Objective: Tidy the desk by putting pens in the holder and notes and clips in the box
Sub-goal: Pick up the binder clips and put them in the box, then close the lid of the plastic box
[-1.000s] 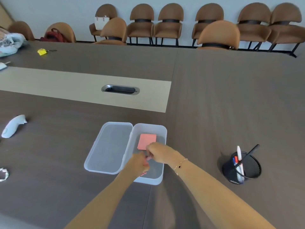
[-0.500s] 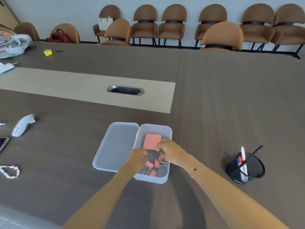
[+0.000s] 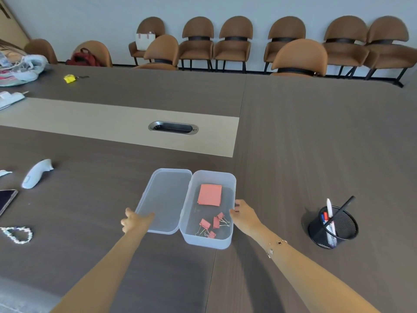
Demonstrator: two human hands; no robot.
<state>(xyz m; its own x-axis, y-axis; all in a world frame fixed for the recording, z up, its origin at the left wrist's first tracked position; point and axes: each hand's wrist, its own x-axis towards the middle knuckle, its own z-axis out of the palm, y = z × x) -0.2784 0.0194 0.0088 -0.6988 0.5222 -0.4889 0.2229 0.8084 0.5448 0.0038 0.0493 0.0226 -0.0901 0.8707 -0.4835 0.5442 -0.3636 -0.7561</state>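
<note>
Both your forearms reach forward from the near edge of the table (image 3: 316, 136) and spread apart toward the clear plastic box (image 3: 231, 193), which serves as the landmark here. Your left hand (image 3: 135, 221) lies at the near left corner of the box's opened lid (image 3: 165, 199), fingers loosely extended along the lid's rim and touching it, with nothing gripped inside the palm. Your right hand (image 3: 244, 214) sits against the box's right wall, fingers partly curled onto the rim; a thin bracelet (image 3: 276, 245) circles that wrist. Whether either hand is pressing or only resting there cannot be told.

Inside the box, the pink binder clips (image 3: 213, 224) lie in a loose cluster at the near end, and the pink sticky notes (image 3: 209, 195) sit flat as a square pad at the far end. The lid lies open flat just left of the box, joined to it along one long side.

Right of the box, well apart, stands the black mesh holder (image 3: 332, 227) with pens (image 3: 329, 211) upright in it. Far left of the box lie a white handheld device (image 3: 37, 173) and a beaded bracelet (image 3: 17, 233). Beyond the box, a metal cable port (image 3: 173, 128) is set in the table's pale strip.
</note>
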